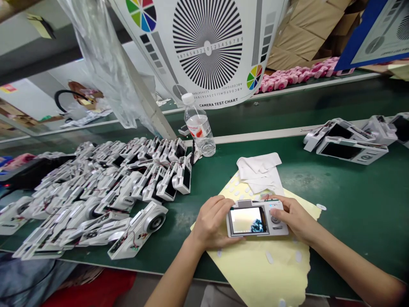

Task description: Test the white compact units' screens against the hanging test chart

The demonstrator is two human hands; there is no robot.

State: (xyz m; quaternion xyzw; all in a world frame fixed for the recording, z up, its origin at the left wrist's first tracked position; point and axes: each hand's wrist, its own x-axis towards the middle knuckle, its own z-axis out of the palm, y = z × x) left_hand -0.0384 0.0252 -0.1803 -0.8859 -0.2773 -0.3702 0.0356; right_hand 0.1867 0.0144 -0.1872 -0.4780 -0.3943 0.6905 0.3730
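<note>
White camera [258, 219], screen [245, 221] lit, held over yellow paper [260, 277]. Left hand [211, 222] grips its left end; right hand [295, 216] grips its right, thumb [281, 215] at buttons [275, 221].

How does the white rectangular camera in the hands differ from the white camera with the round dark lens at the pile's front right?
The white rectangular camera is held between the left hand and right hand; the round-lens camera lies on the green tabletop. The rectangular camera shows its lit screen; the round-lens camera shows its lens. The rectangular camera appears nearly level, the round-lens camera slanted. Both have white bodies.
</note>
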